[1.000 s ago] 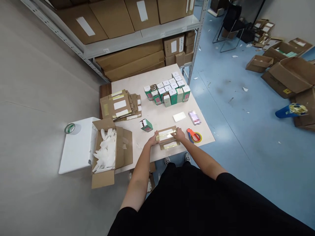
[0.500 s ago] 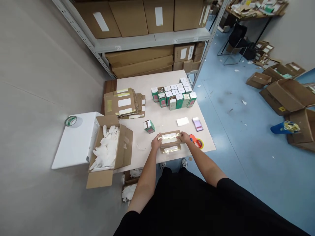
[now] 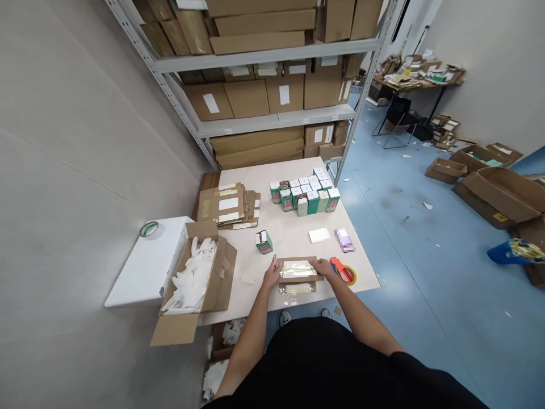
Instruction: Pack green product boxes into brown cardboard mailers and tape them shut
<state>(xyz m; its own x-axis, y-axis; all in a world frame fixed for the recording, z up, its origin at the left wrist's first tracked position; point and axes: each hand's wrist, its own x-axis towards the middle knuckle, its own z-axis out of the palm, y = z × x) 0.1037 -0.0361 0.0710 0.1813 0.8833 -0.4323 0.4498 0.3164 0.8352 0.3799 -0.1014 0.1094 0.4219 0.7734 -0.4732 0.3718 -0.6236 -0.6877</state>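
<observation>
A small flat cardboard box (image 3: 298, 268) with shiny clear tape across its top lies near the table's front edge. My left hand (image 3: 271, 274) is closed on its left end, thumb pointing up along the side. At the opposite end, my right hand (image 3: 322, 267) grips the right edge. A taped cardboard strip or flap (image 3: 298, 288) shows just in front; whether it joins the box I cannot tell. Right of my right hand lies an orange tape dispenser (image 3: 339, 268) with a yellow tape roll (image 3: 351, 275). A green-and-white small carton (image 3: 264, 242) stands beyond my left hand.
Several green-and-white cartons (image 3: 313, 201) stand grouped at the back of the table (image 3: 238, 267). Flattened cardboard (image 3: 221, 204) is stacked at left. An open box of white paper (image 3: 196, 275) sits beside it. A white pad (image 3: 319, 235) and a blurred phone-like item (image 3: 344, 240) lie at right.
The view has tilted up, showing more of the shelf, so the table sits lower in the picture. Both hands remain at the box's ends; the box lies slightly more level in view.
</observation>
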